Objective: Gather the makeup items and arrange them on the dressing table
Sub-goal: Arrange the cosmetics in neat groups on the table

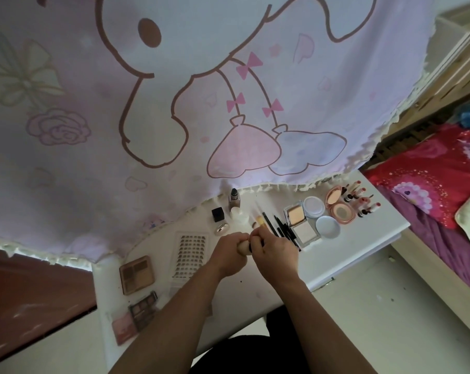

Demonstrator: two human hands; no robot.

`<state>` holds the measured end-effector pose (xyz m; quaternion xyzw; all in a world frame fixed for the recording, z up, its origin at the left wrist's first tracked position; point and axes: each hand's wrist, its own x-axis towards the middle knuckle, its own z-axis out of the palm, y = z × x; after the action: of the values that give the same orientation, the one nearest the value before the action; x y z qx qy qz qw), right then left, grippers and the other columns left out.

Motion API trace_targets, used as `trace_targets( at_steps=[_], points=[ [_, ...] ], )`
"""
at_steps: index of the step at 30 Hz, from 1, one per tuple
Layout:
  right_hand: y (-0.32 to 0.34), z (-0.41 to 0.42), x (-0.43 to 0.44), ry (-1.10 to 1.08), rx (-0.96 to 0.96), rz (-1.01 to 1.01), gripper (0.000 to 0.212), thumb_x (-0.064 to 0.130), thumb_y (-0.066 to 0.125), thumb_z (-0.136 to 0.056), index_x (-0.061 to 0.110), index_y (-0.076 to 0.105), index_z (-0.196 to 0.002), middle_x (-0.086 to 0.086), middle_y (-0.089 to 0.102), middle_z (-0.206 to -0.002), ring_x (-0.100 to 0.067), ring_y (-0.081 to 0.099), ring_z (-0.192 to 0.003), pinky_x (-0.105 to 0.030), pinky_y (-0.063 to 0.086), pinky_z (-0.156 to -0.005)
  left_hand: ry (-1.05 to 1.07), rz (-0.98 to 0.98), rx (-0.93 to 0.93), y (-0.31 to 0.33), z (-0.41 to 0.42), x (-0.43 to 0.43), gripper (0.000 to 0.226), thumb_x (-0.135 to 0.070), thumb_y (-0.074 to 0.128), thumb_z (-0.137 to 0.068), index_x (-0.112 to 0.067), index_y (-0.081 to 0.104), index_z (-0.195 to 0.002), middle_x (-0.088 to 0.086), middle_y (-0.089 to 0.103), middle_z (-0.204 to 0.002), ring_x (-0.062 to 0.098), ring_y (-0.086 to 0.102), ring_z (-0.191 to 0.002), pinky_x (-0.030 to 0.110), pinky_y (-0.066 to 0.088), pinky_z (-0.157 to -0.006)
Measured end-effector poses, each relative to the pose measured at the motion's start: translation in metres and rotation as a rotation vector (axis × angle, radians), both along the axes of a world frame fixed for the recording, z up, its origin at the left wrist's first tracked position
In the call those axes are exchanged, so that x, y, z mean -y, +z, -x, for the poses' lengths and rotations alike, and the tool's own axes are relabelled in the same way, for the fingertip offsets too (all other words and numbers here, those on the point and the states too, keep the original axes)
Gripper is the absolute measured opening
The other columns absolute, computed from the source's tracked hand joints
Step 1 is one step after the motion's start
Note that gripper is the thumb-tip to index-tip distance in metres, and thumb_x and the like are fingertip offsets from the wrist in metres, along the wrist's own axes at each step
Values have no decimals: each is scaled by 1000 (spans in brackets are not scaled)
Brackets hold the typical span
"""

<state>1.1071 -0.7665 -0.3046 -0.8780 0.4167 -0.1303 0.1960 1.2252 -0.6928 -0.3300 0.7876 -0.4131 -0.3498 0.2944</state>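
Note:
My left hand (230, 253) grips a beige round-ended makeup item (53, 248)... over the middle of the white dressing table (363, 238). My right hand (275, 251) pinches the dark end of the same item. Behind the hands lie brushes and black pencils (271, 221), a foundation bottle (233, 198), a black cube bottle (217, 214) and a small gold round lid (222, 228). Powder compacts (300, 220), round jars (313, 207) and several lipsticks (363, 202) stand at the right. A lash tray (189, 255) and eyeshadow palettes (136, 273) lie at the left.
A pink cartoon-print curtain (201, 90) hangs over the table's back edge. A bed with red and purple bedding (439, 184) stands at the right. A dark red surface (34, 298) lies at the left. More palettes (142, 311) sit near the table's front left corner.

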Motion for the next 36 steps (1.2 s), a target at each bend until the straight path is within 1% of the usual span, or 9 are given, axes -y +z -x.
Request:
trace_targets(
  at_steps=[3,6,10,15,18,21,24,30,36],
  points=[
    [4,0,-6,41,26,82,39,41,33,-89,25,67,-83,-1,57,-48,-28,56,-43,-24,29,-46,-3,6,-49,7,4,3,31,7,54,-74,-21,66,-81,-11,59,-76,15,55,-75,21,40,-63],
    [49,14,29,-287,257,13,35,31,40,-88,12,68,-77,-18,60,-58,-40,60,-57,-34,39,-53,188,-64,5,-8,-25,-39,25,3,56,-78,-13,71,-89,-3,67,-84,16,59,-80,20,41,-63],
    [95,51,97,-542,551,-59,26,20,37,-90,15,63,-91,-8,60,-79,-28,55,-76,-36,44,-68,423,-253,60,-19,-83,-121,15,-5,59,-83,-16,66,-88,1,69,-86,24,66,-85,31,49,-67],
    [26,19,62,-471,410,-546,30,32,39,-96,9,55,-107,-7,60,-91,-34,57,-92,-44,47,-81,510,-110,-62,-20,-66,-88,18,-31,60,-69,-20,57,-83,1,65,-81,23,62,-75,33,49,-65],
    [-5,9,43,-437,283,-737,23,33,44,-98,15,54,-107,-6,63,-100,-30,57,-96,-40,44,-80,554,-45,-111,-31,-45,-53,24,-35,68,-77,-16,55,-82,4,59,-82,24,57,-78,30,41,-62],
    [-23,8,36,-365,195,-770,23,35,50,-97,17,56,-111,-3,64,-102,-23,59,-94,-36,44,-79,449,-89,10,-50,-27,-25,39,-50,64,-81,-15,61,-99,11,57,-101,28,52,-97,33,42,-82],
    [-36,13,39,-330,133,-766,19,34,58,-95,22,57,-110,1,66,-103,-19,60,-95,-32,43,-79,371,-107,36,-57,-15,-6,47,-37,72,-82,-16,61,-123,6,54,-124,24,48,-112,36,38,-100],
    [-45,20,57,-291,50,-735,27,31,68,-90,21,57,-113,6,64,-99,5,57,-80,-10,36,-61,485,-43,-37,-59,-1,28,44,-15,77,-78,-14,67,-121,5,64,-125,22,57,-115,22,38,-95],
    [-54,21,67,-254,21,-681,30,31,73,-84,24,56,-109,6,65,-100,-6,64,-85,-7,39,-59,501,4,-7,-68,5,51,37,-23,74,-82,-17,69,-118,2,69,-109,18,62,-101,25,45,-84]
  ],
)
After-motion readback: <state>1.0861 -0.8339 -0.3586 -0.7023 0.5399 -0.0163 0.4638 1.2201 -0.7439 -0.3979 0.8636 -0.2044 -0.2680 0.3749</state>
